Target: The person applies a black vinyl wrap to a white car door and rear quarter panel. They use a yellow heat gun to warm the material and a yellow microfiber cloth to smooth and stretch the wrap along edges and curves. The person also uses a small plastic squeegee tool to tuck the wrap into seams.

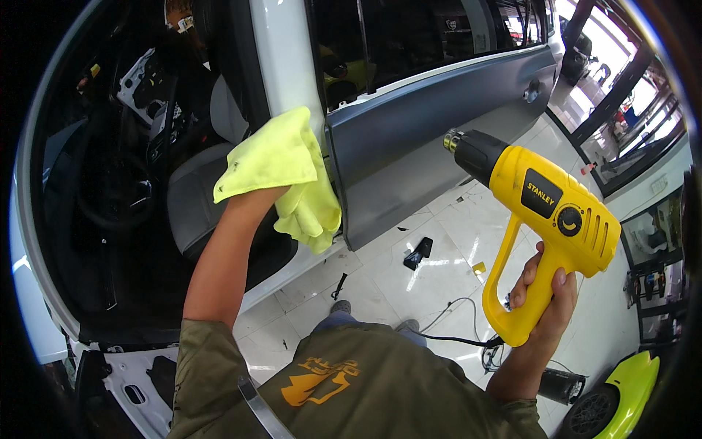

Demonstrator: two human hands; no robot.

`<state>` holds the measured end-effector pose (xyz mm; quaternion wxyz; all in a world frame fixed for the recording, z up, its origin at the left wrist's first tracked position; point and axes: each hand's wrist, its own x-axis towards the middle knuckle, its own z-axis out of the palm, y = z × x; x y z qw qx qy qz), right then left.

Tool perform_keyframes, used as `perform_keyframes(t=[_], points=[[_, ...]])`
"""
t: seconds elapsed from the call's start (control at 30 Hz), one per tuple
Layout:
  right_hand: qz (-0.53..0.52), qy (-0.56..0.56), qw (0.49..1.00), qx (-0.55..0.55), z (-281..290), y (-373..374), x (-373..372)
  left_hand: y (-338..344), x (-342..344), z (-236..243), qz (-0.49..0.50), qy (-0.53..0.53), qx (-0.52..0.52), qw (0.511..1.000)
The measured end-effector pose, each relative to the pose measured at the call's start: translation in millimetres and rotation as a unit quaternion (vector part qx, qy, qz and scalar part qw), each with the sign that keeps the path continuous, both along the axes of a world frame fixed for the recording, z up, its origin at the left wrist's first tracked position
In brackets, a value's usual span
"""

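Note:
A yellow-green microfibre cloth [281, 157] covers my left hand [265, 197], hiding its fingers. I hold this cloth against the white door pillar [287, 51] of a car, and its loose end hangs beside the wrist. In my right hand [557, 304] is a yellow and black heat gun [559, 197], gripped by its handle with the fingers wrapped round. The metal nozzle points up and left, toward the dark grey door panel [431, 121], and stands apart from it. A black cord leaves the handle's base.
The open front doorway shows a grey seat [201, 194] and a steering wheel [117, 190]. On the tiled floor [380, 274] lie a black piece [417, 253], a small yellow piece [479, 268] and trailing cables. A black cylinder [561, 385] and a lime-green car-shaped object [632, 395] stand at lower right.

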<state>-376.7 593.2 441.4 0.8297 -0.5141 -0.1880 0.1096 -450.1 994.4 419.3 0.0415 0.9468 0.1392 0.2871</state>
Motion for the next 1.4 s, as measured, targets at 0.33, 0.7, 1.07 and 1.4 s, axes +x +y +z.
perform_keyframes(t=[0.33,0.7,1.07,1.4], points=[[-0.019,0.032,0.999,0.036,-12.8,-47.2,10.3,-27.2,43.5,11.5,-0.018,0.101,0.059,0.993],[-0.135,0.135,0.981,0.023,-72.9,-173.2,47.0,-59.3,115.7,0.4,0.040,0.146,0.129,0.980],[-0.265,0.382,0.884,-0.052,-209.9,-261.3,63.6,-69.5,134.5,-83.4,-0.060,0.074,0.293,0.951],[-0.278,0.378,0.882,-0.041,-212.8,-250.5,107.0,-126.1,341.0,-91.1,-0.020,0.144,0.472,0.869]])
